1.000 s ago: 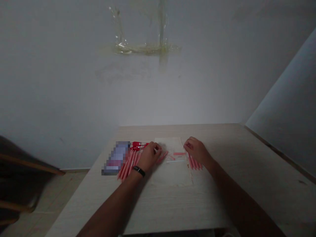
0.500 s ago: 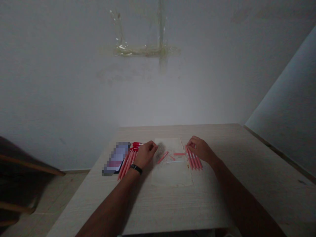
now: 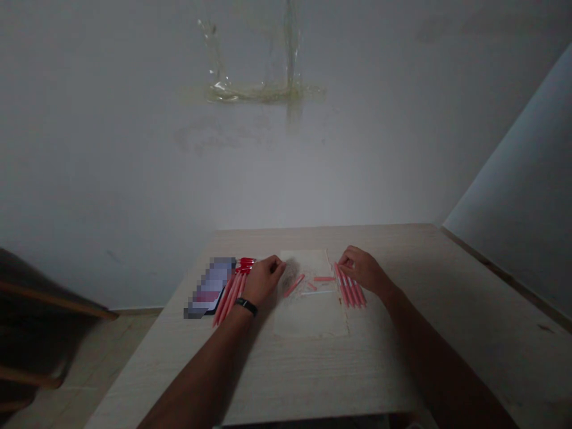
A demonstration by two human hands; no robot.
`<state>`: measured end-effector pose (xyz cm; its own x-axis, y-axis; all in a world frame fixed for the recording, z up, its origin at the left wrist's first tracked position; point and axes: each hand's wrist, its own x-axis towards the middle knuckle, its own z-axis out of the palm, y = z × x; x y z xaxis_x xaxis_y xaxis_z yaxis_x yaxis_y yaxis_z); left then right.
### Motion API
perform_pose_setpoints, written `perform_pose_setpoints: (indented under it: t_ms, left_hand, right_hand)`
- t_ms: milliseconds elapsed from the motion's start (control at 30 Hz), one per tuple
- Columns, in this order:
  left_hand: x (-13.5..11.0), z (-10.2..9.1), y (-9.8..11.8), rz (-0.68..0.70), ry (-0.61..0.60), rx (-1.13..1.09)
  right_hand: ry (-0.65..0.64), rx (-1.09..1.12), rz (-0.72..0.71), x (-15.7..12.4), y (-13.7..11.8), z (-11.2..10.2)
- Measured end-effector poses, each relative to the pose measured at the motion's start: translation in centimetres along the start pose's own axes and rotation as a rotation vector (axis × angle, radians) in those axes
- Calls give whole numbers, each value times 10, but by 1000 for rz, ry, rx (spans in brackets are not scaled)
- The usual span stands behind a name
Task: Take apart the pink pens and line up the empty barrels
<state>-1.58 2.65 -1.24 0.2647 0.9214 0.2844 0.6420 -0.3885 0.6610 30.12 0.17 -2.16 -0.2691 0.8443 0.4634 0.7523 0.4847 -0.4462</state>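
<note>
My left hand (image 3: 266, 279), with a dark band at the wrist, hovers at the left edge of a pale sheet (image 3: 308, 319). Its fingers are closed in a pinch; what they hold, if anything, is hidden. My right hand (image 3: 364, 270) reaches over a row of several pink pens (image 3: 353, 292) at the sheet's right edge. Thumb and fingertips close at the upper end of the leftmost pen. Between the hands lie a slanted pink pen part (image 3: 294, 286), a level pink pen part (image 3: 324, 279), a small pink piece (image 3: 311, 286) and a thin white stick (image 3: 317, 292).
Left of my left hand, several more pink pens (image 3: 226, 301) lie beside a phone (image 3: 210, 289) with a blurred-out screen. Red pieces (image 3: 245, 264) sit above them. The wooden table (image 3: 304, 381) backs onto a grey wall (image 3: 379, 149) bearing strips of clear tape (image 3: 254, 94).
</note>
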Motion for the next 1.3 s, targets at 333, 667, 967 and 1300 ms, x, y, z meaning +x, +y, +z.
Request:
perform_pose_setpoints:
  t_ms: [333, 667, 967, 1300]
  left_hand:
    - [-1, -1, 3, -1, -18, 10]
    - [-2, -1, 6, 10, -28, 28]
    - [-2, 0, 7, 14, -55, 8]
    - [-2, 3, 3, 33, -58, 3]
  right_hand:
    - [9, 12, 7, 0, -2, -1]
    - [7, 18, 23, 0, -1, 0]
    - [-2, 19, 26, 0, -6, 0]
    - [9, 76, 55, -1, -5, 1]
